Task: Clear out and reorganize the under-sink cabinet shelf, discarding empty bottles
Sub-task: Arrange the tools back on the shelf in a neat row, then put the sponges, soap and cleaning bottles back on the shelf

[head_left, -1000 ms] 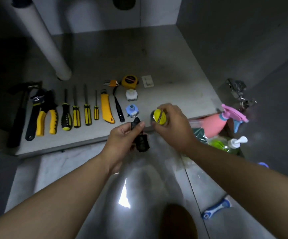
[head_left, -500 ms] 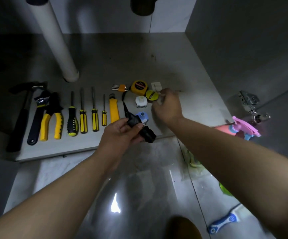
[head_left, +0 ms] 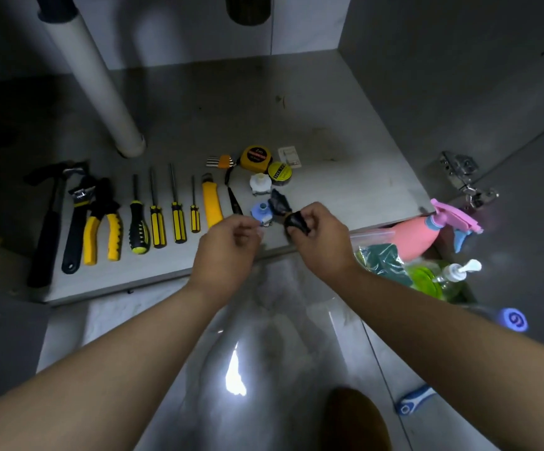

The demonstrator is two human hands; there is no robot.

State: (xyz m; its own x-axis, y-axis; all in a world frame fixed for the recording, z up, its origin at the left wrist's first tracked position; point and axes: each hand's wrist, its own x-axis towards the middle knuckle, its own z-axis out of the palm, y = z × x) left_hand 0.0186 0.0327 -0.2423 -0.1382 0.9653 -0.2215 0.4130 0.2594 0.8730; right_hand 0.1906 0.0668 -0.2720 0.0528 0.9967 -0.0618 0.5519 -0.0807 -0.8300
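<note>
Okay, right grip [head_left: 321,237] pinches a small black crumpled thing [head_left: 295,222] over the front edge of the cabinet shelf [head_left: 355,177], touching or just beside the blue cap [head_left: 260,210]. Left grip [head_left: 228,245] sits loosely curled beside it; I cannot tell if it holds anything. I'd set the black thing on the bare patch right of the caps, low and slow, without nudging the white cap [head_left: 260,183] or the yellow tape roll [head_left: 279,170]. The pink spray bottle [head_left: 413,236] waits off the shelf, at right.
</note>
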